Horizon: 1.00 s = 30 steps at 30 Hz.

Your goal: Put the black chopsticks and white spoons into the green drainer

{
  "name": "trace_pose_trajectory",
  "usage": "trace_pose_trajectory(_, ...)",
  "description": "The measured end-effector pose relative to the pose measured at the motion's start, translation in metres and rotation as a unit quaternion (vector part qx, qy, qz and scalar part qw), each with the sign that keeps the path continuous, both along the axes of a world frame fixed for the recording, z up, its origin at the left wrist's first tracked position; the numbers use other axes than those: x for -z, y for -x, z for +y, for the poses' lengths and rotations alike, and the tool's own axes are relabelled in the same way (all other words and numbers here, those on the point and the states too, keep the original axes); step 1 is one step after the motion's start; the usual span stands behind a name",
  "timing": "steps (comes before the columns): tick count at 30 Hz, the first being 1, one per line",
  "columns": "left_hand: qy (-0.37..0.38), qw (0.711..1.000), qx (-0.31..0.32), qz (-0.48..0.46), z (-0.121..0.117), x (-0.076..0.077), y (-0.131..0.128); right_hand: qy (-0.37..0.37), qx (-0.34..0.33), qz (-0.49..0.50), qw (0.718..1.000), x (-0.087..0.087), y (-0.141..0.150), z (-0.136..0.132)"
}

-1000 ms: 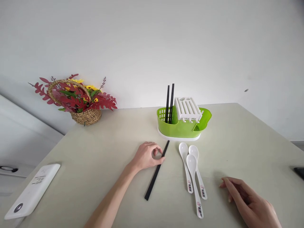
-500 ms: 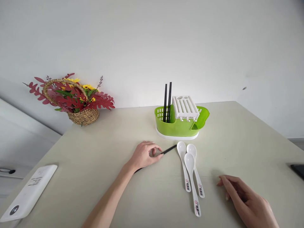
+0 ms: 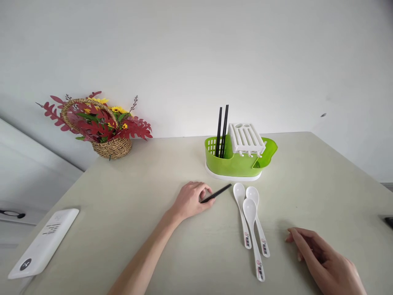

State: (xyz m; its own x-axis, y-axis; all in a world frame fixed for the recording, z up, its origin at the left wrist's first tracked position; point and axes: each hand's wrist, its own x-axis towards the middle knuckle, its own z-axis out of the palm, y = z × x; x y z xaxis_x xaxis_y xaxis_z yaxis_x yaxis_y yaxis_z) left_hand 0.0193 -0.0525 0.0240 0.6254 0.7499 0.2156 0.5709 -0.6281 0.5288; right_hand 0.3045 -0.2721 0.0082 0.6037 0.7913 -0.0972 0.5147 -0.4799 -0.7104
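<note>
My left hand (image 3: 195, 198) is closed, pinching a black chopstick (image 3: 219, 191) between thumb and fingers just above the table; whether a second one lies against it I cannot tell. Its free end points right, toward three white spoons (image 3: 250, 209), which lie partly overlapped, bowls away from me. Behind them stands a green cutlery holder (image 3: 233, 166) with a white slotted top (image 3: 247, 138) and a white base. Black chopsticks (image 3: 223, 131) stand upright in its left compartment. Right of the spoons, my right hand (image 3: 327, 260) rests on the table, loosely curled and holding nothing.
A wicker basket (image 3: 113, 148) of red leaves and yellow flowers stands at the back left by the wall. A white flat device (image 3: 44, 241) lies at the left table edge. Part of a dark object (image 3: 389, 221) shows at the far right.
My left hand has tightened on the chopstick and drawn it up slightly off the table. The view has shifted a little to the left. My right hand stays in place.
</note>
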Motion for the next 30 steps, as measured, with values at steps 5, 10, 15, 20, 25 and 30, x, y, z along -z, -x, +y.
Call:
trace_pose_trajectory(5,0.004,1.000,-0.008,0.006,0.000,0.001,0.000,0.008,0.004,0.008,1.000,-0.002,0.003,0.000)
trace_pose_trajectory(10,0.004,1.000,-0.014,0.003,0.000,0.002,-0.001,0.001,0.004,0.007,1.000,-0.001,0.004,0.000)
trace_pose_trajectory(15,0.005,1.000,-0.014,0.003,0.000,0.002,-0.001,-0.005,0.003,0.006,1.000,-0.001,0.003,0.000)
trace_pose_trajectory(20,0.008,1.000,-0.013,0.005,-0.001,0.000,-0.001,0.007,0.009,0.010,1.000,-0.003,0.004,0.000)
trace_pose_trajectory(25,0.009,1.000,-0.013,0.008,-0.001,0.001,-0.001,0.014,0.009,0.009,1.000,0.001,0.002,0.000)
trace_pose_trajectory(30,0.007,1.000,-0.010,0.004,-0.001,0.002,0.000,0.014,-0.005,-0.003,1.000,0.015,-0.012,0.000)
